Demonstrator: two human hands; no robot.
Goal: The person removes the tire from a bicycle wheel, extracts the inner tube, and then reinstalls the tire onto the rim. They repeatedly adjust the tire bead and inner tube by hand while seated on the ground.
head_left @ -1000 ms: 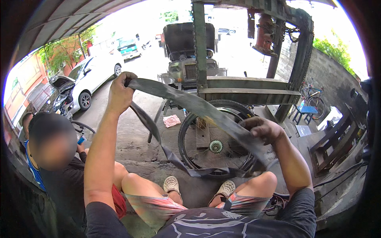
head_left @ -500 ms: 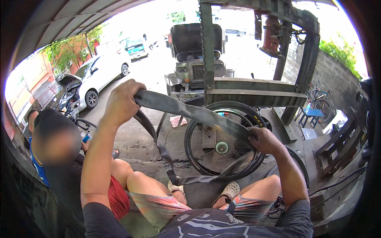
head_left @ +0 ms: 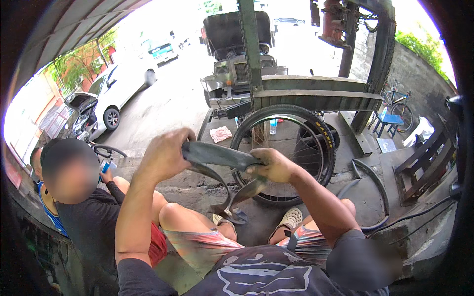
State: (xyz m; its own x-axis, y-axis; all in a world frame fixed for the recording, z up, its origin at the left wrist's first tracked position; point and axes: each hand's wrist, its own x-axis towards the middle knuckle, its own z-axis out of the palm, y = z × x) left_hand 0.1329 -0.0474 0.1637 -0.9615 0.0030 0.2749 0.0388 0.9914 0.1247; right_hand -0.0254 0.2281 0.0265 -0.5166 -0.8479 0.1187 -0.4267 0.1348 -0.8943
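Observation:
A dark, flattened bicycle inner tube (head_left: 219,154) is stretched between my two hands above my knees. My left hand (head_left: 167,154) is closed round one end of the upper stretch. About a forearm's width away, my right hand (head_left: 275,166) pinches the tube with thumb and fingers. The slack of the tube hangs in a loop below, down near my shoes (head_left: 291,218). Beyond my right hand a bicycle wheel (head_left: 330,170) with a black knobby tyre stands upright, leaning by the steel press frame (head_left: 316,101). The hands and tube hide part of the wheel's lower left.
Close on my left sits a person (head_left: 94,217) in dark clothing, with another behind. A curved black tube or tyre (head_left: 382,197) lies on the floor at right, near a dark wooden rack (head_left: 427,170). Farther off are a blue stool (head_left: 389,121), a pink cloth (head_left: 220,133) and parked vehicles.
My hands have come closer together and lower, the right one moving left, so the stretch of tube between them is shorter. The hanging loop has drawn in, uncovering more of the wheel.

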